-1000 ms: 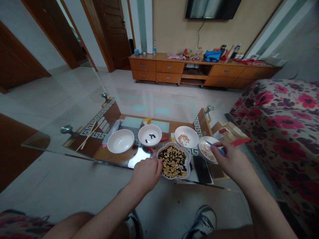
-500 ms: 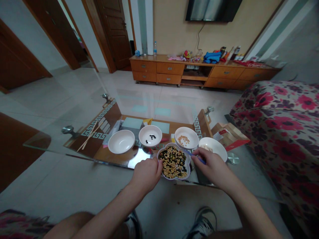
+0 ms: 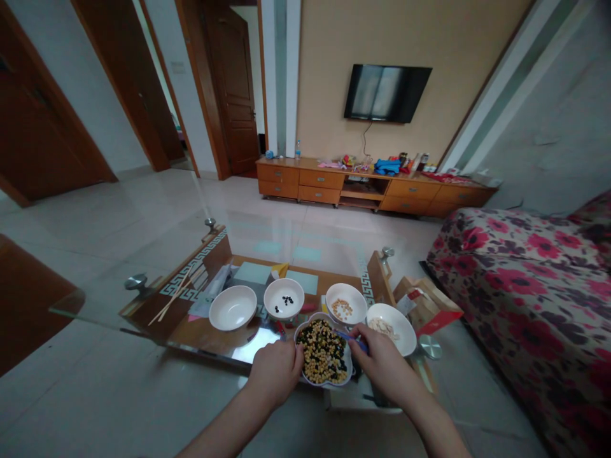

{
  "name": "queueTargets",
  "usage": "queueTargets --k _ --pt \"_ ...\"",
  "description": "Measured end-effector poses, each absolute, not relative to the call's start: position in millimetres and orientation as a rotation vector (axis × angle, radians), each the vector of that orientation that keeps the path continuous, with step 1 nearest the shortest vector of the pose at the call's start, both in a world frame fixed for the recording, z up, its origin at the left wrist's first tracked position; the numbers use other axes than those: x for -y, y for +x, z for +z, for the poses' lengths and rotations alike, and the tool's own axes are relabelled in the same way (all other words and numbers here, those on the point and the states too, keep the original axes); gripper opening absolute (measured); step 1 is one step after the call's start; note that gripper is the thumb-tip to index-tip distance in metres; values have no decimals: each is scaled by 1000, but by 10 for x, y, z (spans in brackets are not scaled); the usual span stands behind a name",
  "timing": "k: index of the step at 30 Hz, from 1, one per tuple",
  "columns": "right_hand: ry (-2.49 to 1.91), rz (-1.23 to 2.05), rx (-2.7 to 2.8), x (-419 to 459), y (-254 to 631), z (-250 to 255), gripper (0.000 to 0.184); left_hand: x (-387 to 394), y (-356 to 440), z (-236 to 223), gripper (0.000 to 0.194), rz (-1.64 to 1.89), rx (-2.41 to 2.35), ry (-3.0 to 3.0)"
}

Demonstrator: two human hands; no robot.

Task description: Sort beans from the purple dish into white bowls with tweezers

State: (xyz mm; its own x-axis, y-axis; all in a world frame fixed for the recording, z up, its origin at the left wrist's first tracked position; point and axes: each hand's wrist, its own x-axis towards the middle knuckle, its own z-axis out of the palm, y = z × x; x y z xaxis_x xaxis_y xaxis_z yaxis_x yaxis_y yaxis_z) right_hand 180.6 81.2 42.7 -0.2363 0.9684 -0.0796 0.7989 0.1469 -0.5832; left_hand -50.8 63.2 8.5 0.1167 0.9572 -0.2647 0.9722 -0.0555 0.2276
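A flower-shaped dish of mixed beans (image 3: 323,353) sits at the near edge of a glass table (image 3: 157,280). My left hand (image 3: 275,370) is closed on the dish's left rim. My right hand (image 3: 380,359) is closed on blue tweezers (image 3: 351,338), whose tips reach over the dish's right side. Behind the dish stand white bowls in a row: an empty one (image 3: 232,307), one with a few black beans (image 3: 284,297), one with pale yellow beans (image 3: 346,304) and one with white pieces (image 3: 391,320).
Chopsticks (image 3: 175,297) and papers lie under the glass on the left. A cardboard box (image 3: 424,304) stands right of the table, a floral sofa (image 3: 525,292) beyond it. A wooden TV cabinet (image 3: 372,187) and wall television (image 3: 386,93) are at the back.
My right hand has moved left from the bowl of white pieces to the mixed-bean dish with the tweezers. The camera has tilted up, showing more of the room. My left hand stays on the dish.
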Motion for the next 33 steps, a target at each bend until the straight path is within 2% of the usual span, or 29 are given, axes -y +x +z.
queueTargets --k 7,19,33 --pt "-1728 719 2098 -779 1820 406 16 -671 -477 86 54 -62 -1914 2045" --pt "-1694 730 2163 -785 1795 394 25 -686 -479 93 58 -84 -1934 2020" --pt "-1641 747 2201 -725 1765 397 24 -622 -503 93 56 -78 -1932 2027"
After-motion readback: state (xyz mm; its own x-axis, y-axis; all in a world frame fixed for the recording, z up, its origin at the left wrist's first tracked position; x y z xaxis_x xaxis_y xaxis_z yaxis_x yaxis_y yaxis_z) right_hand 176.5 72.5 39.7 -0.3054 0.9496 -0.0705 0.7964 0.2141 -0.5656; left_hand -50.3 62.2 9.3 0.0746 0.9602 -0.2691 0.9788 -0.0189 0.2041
